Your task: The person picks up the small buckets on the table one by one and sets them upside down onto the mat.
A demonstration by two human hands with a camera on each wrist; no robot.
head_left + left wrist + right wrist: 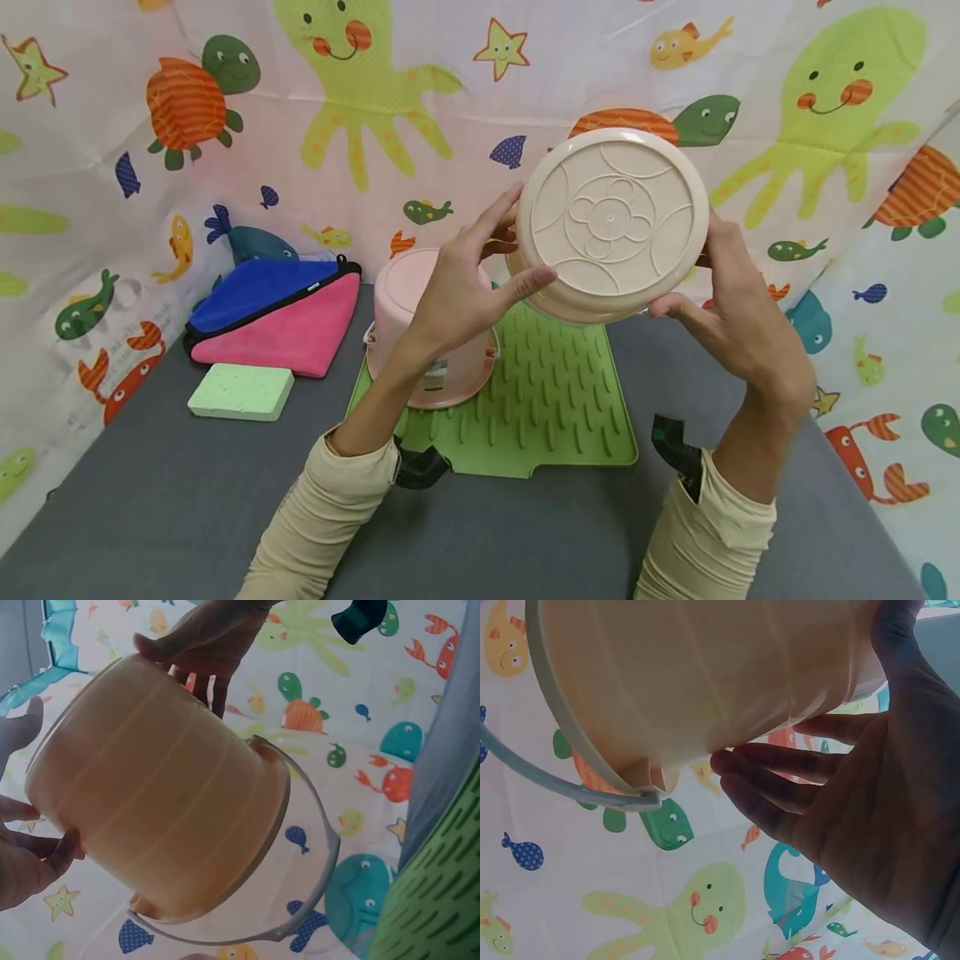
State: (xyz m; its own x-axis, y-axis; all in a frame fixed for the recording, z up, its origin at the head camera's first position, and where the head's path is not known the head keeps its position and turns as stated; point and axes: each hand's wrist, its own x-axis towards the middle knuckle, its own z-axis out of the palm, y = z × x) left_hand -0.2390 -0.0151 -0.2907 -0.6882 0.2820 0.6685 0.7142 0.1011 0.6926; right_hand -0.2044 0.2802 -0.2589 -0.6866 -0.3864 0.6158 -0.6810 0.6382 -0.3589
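Both hands hold up a cream bucket, its round base with a raised flower pattern facing the head camera. My left hand grips it at the left, thumb over the base edge and fingers along the side. On the right side, my right hand grips it with the thumb under the base edge. In the left wrist view the bucket's ribbed wall and grey handle show, the handle hanging away from the rim. Behind my left forearm, a pink bucket stands upside down on a green mat.
Blue and pink cloths with black edging lie at the back left. A pale green sponge is in front of them on the grey table. A curtain printed with sea animals closes off the back and sides.
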